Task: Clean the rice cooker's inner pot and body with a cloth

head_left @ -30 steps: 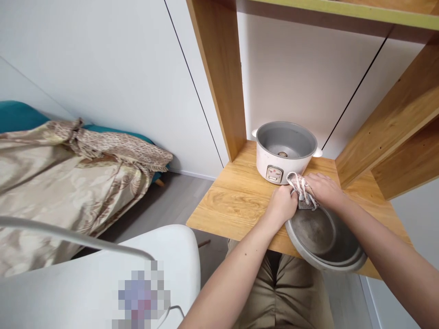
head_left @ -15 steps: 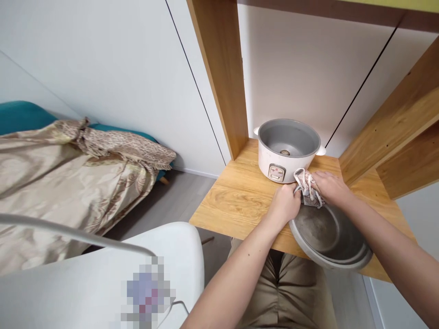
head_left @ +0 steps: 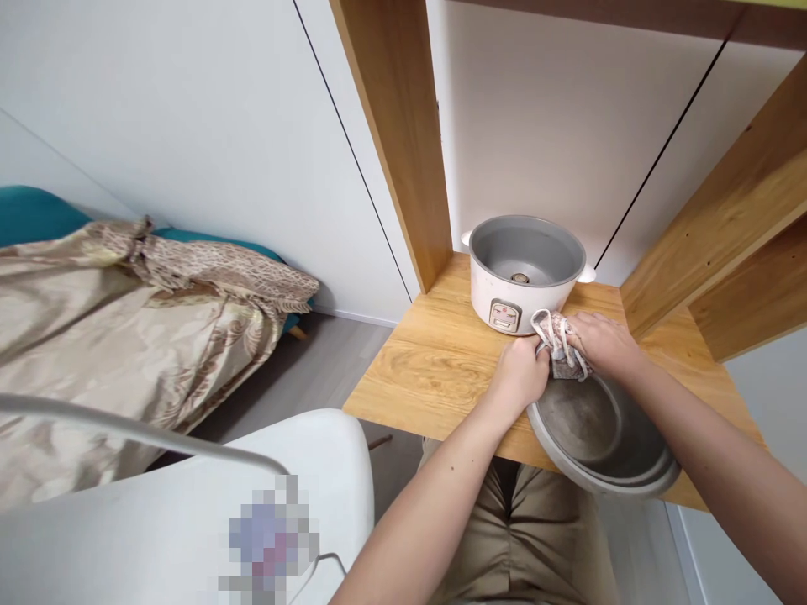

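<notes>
My left hand (head_left: 522, 370) is closed on the near-left rim of a round grey metal pot lid (head_left: 586, 424), which lies tilted with its hollow side up over the shelf's front edge. In my right hand (head_left: 602, 343) is a bunched, patterned cloth (head_left: 563, 346) with pale edging, pressed against the lid's far rim beside my left fingers. Just beyond the hands stands a white rice cooker body (head_left: 488, 294), upright and uncovered, its grey inside and central heating part visible.
The wooden shelf (head_left: 422, 361) has an upright post (head_left: 391, 126) at left and slanted boards (head_left: 712, 202) at right. A white chair (head_left: 328, 454) is at lower left, with a cloth-covered bed (head_left: 126, 336) behind it. My legs are under the shelf.
The whole view has shifted slightly, moving things a little to the left. Both hands keep their hold on the lid and cloth, with hardly any movement against the lid.
</notes>
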Available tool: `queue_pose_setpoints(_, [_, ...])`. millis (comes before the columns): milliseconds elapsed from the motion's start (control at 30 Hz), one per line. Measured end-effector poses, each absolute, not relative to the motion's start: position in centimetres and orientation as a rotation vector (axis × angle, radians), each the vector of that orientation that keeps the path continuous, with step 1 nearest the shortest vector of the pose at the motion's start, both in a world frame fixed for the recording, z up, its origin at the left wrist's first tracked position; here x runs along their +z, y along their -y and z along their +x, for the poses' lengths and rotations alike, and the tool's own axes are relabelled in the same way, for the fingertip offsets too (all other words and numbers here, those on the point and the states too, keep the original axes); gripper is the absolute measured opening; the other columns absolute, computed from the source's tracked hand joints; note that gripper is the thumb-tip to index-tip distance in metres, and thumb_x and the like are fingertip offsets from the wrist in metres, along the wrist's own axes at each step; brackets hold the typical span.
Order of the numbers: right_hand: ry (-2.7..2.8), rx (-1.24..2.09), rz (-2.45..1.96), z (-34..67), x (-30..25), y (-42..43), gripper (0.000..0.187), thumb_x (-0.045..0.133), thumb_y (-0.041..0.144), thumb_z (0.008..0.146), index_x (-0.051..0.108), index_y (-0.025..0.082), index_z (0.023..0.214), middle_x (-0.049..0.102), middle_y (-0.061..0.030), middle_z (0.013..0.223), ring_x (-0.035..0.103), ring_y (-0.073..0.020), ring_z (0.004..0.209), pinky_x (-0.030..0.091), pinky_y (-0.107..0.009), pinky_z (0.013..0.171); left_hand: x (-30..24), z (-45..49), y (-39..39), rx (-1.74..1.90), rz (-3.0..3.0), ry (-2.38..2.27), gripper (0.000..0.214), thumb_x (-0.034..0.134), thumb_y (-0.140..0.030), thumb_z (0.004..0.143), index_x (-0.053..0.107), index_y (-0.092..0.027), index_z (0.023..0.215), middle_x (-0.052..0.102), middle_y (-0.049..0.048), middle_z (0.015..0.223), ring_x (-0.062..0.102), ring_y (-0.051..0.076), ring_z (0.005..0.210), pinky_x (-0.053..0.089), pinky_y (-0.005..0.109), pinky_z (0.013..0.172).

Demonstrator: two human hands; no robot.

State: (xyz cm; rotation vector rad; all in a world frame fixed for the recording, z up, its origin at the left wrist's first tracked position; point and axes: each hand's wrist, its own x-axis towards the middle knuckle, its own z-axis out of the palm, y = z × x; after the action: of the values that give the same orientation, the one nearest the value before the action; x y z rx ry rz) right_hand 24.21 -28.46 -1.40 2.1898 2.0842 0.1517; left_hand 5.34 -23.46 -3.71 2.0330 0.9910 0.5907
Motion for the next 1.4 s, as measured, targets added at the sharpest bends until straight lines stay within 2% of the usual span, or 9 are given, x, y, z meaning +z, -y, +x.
queue_pose_setpoints(267, [-2.233, 0.196, 2.045, 24.0, -1.6, 28.0, 0.042, 0.033, 0.046, 0.112, 0.064, 0.022, 0.127, 0.07, -0.0121, 0.116, 0.061, -0.0282, 0.105, 0.04, -0.037, 0.085, -3.7, 5.4, 23.3, 0.613, 2.03, -0.965, 0.029, 0.054, -0.013, 0.096, 0.08, -0.019, 0.105, 0.082, 0.0124, 0.109, 0.075, 0.026, 0.104, 0.054, 0.033, 0.096])
queue_pose_setpoints(400, [-2.332, 0.203, 1.975, 23.5, -1.6, 27.8, 0.046, 0.026, 0.045, 0.114, 0.065, 0.022, 0.12, 0.07, -0.0106, 0.115, 0.059, -0.0276, 0.104, 0.038, -0.037, 0.085, -3.7, 5.4, 23.2, 0.601, 2.048, -0.984, 0.029, 0.052, -0.012, 0.095, 0.08, -0.017, 0.1, 0.082, 0.0154, 0.111, 0.075, 0.028, 0.108, 0.054, 0.035, 0.098])
queue_pose_setpoints(633, [-2.282, 0.176, 2.091, 25.3, -2.1, 28.0, 0.041, 0.035, 0.046, 0.112, 0.067, 0.022, 0.122, 0.072, -0.0101, 0.11, 0.062, -0.0263, 0.103, 0.039, -0.035, 0.083, -3.6, 5.2, 23.4, 0.604, 2.017, -0.964, 0.027, 0.054, -0.016, 0.098, 0.081, -0.019, 0.104, 0.082, 0.0123, 0.105, 0.075, 0.026, 0.1, 0.054, 0.034, 0.094])
queue_pose_setpoints(833, [-2.304, 0.197, 2.092, 24.8, -2.1, 28.0, 0.041, 0.035, 0.044, 0.113, 0.066, 0.021, 0.127, 0.072, -0.0108, 0.113, 0.062, -0.0272, 0.105, 0.039, -0.035, 0.085, -3.8, 5.4, 23.2, 0.606, 2.015, -0.954, 0.027, 0.054, -0.014, 0.096, 0.08, -0.017, 0.103, 0.082, 0.0131, 0.106, 0.075, 0.025, 0.098, 0.053, 0.033, 0.092])
queue_pose_setpoints(1000, [-2.433, 0.198, 2.012, 23.9, -2.3, 27.7, 0.044, 0.028, 0.041, 0.114, 0.068, 0.023, 0.12, 0.072, -0.0098, 0.114, 0.06, -0.0269, 0.103, 0.037, -0.036, 0.086, -4.1, 5.5, 23.1, 0.61, 2.031, -0.978, 0.028, 0.053, -0.011, 0.094, 0.08, -0.015, 0.099, 0.082, 0.0152, 0.105, 0.074, 0.025, 0.096, 0.052, 0.034, 0.091])
queue_pose_setpoints(1267, [-2.398, 0.187, 2.121, 26.7, -2.8, 27.9, 0.041, 0.037, 0.046, 0.112, 0.069, 0.023, 0.122, 0.073, -0.0091, 0.112, 0.064, -0.0264, 0.105, 0.04, -0.035, 0.083, -3.8, 5.2, 23.3, 0.649, 1.982, -0.918, 0.025, 0.055, -0.015, 0.097, 0.079, -0.018, 0.095, 0.081, 0.0081, 0.093, 0.071, 0.021, 0.088, 0.051, 0.03, 0.087])
queue_pose_setpoints(1400, [-2.333, 0.239, 2.113, 25.7, -2.5, 28.0, 0.04, 0.038, 0.045, 0.112, 0.068, 0.02, 0.121, 0.073, -0.0104, 0.11, 0.064, -0.0276, 0.102, 0.04, -0.036, 0.084, -3.7, 5.3, 23.1, 0.636, 1.983, -0.916, 0.025, 0.055, -0.013, 0.096, 0.079, -0.016, 0.096, 0.081, 0.0092, 0.095, 0.072, 0.021, 0.089, 0.051, 0.03, 0.088])
